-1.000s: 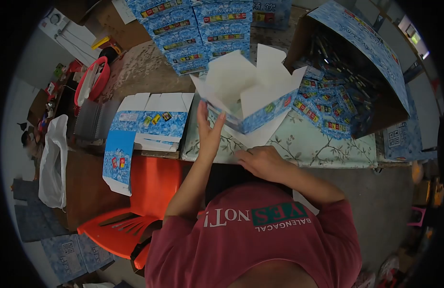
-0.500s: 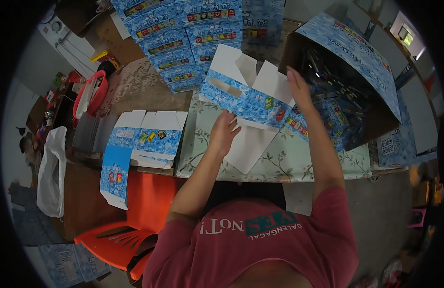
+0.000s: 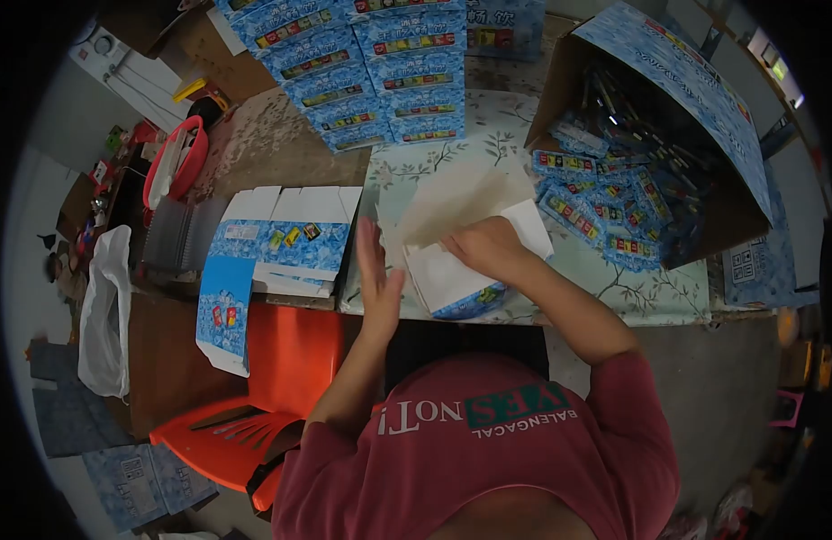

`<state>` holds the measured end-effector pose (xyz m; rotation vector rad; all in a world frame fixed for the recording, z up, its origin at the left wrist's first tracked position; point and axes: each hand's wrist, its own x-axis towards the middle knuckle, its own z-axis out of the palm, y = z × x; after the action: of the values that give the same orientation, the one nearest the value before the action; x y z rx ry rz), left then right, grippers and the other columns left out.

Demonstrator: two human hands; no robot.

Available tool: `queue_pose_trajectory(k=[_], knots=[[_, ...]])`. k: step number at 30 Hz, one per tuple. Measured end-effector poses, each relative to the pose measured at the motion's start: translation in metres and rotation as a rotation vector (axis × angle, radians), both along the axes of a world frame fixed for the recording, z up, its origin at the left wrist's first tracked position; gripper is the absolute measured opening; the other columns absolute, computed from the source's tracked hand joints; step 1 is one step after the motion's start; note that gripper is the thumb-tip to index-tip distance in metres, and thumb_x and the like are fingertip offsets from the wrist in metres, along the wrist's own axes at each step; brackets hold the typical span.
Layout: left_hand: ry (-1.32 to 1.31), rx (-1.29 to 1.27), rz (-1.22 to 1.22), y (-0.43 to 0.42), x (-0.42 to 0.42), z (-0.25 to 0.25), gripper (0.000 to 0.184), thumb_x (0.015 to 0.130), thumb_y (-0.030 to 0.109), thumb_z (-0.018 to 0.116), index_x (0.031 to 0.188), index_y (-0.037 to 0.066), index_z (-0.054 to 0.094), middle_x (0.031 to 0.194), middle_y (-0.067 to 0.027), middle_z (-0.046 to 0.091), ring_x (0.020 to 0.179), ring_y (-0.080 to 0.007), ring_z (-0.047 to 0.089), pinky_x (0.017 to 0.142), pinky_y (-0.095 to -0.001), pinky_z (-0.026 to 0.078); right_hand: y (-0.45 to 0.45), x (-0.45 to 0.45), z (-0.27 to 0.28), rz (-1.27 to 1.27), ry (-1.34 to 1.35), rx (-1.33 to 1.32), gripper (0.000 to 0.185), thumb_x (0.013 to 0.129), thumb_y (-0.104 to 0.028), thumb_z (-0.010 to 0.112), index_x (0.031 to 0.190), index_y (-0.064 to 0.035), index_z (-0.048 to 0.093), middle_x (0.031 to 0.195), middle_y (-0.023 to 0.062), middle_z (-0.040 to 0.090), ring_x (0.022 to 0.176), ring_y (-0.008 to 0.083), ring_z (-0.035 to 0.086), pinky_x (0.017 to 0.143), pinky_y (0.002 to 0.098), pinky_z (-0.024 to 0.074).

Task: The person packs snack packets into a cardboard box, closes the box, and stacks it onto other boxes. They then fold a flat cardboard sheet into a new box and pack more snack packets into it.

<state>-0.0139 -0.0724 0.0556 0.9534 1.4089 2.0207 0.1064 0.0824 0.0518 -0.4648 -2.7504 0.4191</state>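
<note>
A small carton (image 3: 470, 301), white inside and blue ice-patterned outside, stands near the front edge of the cloth-covered table with its flaps up. My right hand (image 3: 488, 247) reaches over its near side, fingers curled at the inner flaps; whether they pinch the card is hidden. Along the carton's left side, my left hand (image 3: 378, 283) is upright with the fingers extended and the thumb apart. Flat folded cartons (image 3: 294, 238) lie in a pile left of that hand.
Stacked blue boxes (image 3: 425, 76) rise at the back. A large open box (image 3: 677, 81) on the right spills blue sachets (image 3: 601, 202). Left are a pink basket (image 3: 195, 148) and clear plastic dividers (image 3: 168, 238). An orange chair (image 3: 290, 360) stands below the table edge.
The carton has turned and come toward me, its open inside now facing up. My right hand has moved from its far right side to the near flaps; my left hand has shifted left.
</note>
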Motion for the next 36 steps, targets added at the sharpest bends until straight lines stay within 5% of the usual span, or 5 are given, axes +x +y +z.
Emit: queue_pose_trajectory(k=[5, 12, 15, 26, 36], knots=[[0.358, -0.295, 0.025, 0.04, -0.022, -0.02, 0.062, 0.086, 0.005, 0.054, 0.141, 0.0, 0.025, 0.141, -0.0208, 0.036, 0.129, -0.0267, 0.037, 0.103, -0.0326, 0.031, -0.003, -0.016, -0.011, -0.067, -0.358, -0.143, 0.029, 0.084, -0.026, 0.058, 0.068, -0.0035, 0.063, 0.071, 0.0146, 0.063, 0.069, 0.0326, 0.061, 0.065, 0.0439, 0.0463], [0.616, -0.332, -0.033, 0.053, -0.028, -0.007, 0.068, 0.081, 0.007, 0.059, 0.14, 0.0, 0.027, 0.131, -0.0247, 0.046, 0.118, -0.0332, 0.05, 0.097, -0.0348, 0.04, 0.016, 0.064, 0.041, -0.309, 0.766, 0.354, 0.04, 0.079, -0.005, 0.063, 0.118, -0.0031, 0.051, 0.12, 0.0189, 0.053, 0.114, 0.0331, 0.049, 0.087, 0.0401, 0.0428], [0.51, -0.364, -0.005, 0.053, -0.028, -0.029, 0.073, 0.079, 0.005, 0.061, 0.141, 0.001, 0.024, 0.13, -0.0248, 0.046, 0.117, -0.035, 0.05, 0.096, -0.0367, 0.041, 0.032, 0.086, 0.017, -0.457, 0.851, -0.63, 0.049, 0.084, -0.009, 0.06, 0.13, -0.0009, 0.044, 0.135, 0.0211, 0.042, 0.127, 0.0359, 0.038, 0.106, 0.0402, 0.029], [0.998, -0.697, 0.105, 0.048, -0.02, -0.013, 0.074, 0.071, -0.009, 0.049, 0.14, 0.004, 0.025, 0.13, -0.0265, 0.045, 0.101, -0.0425, 0.057, 0.078, -0.0428, 0.05, 0.021, 0.056, 0.023, -0.018, -0.376, -0.043, 0.046, 0.091, -0.045, 0.047, 0.113, -0.0068, 0.059, 0.116, 0.0177, 0.058, 0.121, 0.0312, 0.046, 0.109, 0.0507, 0.016], [0.611, -0.473, 0.15, 0.032, -0.038, -0.036, 0.062, 0.081, 0.008, 0.062, 0.134, -0.006, 0.034, 0.121, -0.0226, 0.053, 0.093, -0.0304, 0.062, 0.072, -0.0366, 0.052, 0.039, -0.045, 0.007, -0.032, 0.278, -1.329, 0.04, 0.088, -0.014, 0.054, 0.125, -0.0002, 0.048, 0.111, 0.013, 0.059, 0.097, 0.0204, 0.06, 0.083, 0.0353, 0.0519]])
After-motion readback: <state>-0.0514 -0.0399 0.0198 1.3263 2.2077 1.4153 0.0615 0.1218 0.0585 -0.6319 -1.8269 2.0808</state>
